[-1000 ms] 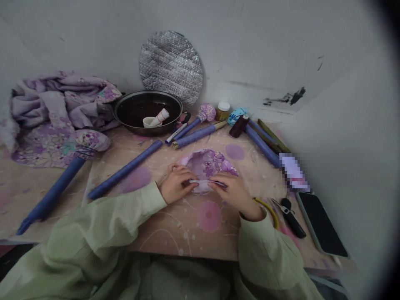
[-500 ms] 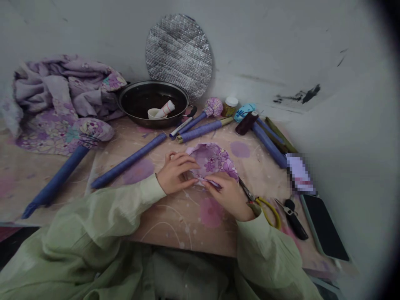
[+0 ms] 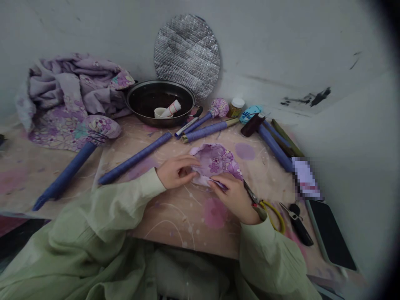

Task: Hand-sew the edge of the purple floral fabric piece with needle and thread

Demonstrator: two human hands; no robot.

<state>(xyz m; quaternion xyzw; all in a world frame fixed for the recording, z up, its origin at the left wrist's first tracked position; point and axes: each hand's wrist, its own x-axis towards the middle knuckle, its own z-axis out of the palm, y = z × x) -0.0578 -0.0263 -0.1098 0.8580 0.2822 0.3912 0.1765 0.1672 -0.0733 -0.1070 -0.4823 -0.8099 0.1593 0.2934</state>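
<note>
Head view: we see the right hand pinching the near edge of the floral cloth, most lying just beyond its fingertips, the left hand spread, so a slackened pinch could let that edge slip.

On tbl, pan w/ cup inside behind & L of cloth piece, scissors R, phone farther R.
</note>
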